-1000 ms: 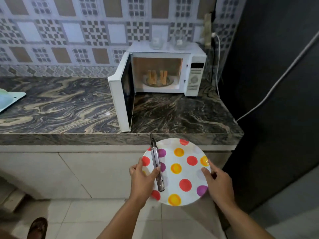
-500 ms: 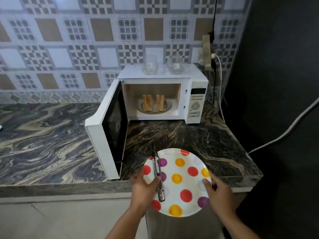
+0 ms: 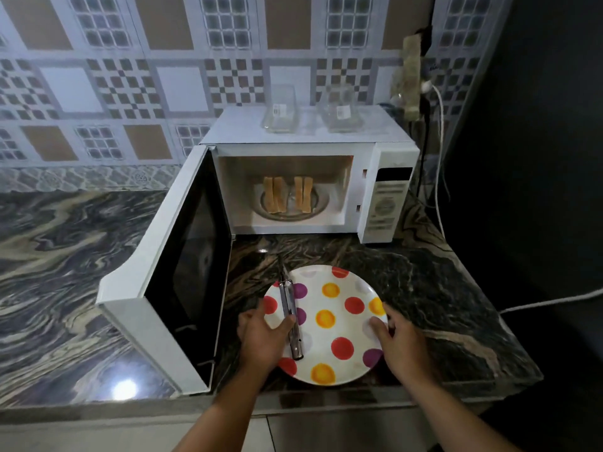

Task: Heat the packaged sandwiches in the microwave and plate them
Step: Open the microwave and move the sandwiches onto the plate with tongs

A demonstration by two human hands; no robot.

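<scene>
A white plate [image 3: 339, 321] with red, yellow and purple dots hangs low over the marble counter [image 3: 424, 288] in front of the microwave [image 3: 385, 197]. My left hand [image 3: 261, 337] grips its left rim, the thumb pressing metal tongs [image 3: 290, 318] onto the plate. My right hand [image 3: 398, 344] holds the right rim. The microwave door [image 3: 182, 275] stands wide open to the left. Inside, two sandwiches [image 3: 288, 199] stand upright on the glass turntable [image 3: 319, 207].
Two clear plastic sandwich packs [image 3: 280, 109] sit on top of the microwave. A power strip [image 3: 411, 76] with a white cable hangs on the tiled wall at the right. A dark wall closes the counter's right end. The open door blocks the counter left of the plate.
I have stepped closer to the counter. The plate with the tongs has moved forward from beyond the counter's front edge to over the counter before the microwave. Both hands keep their hold.
</scene>
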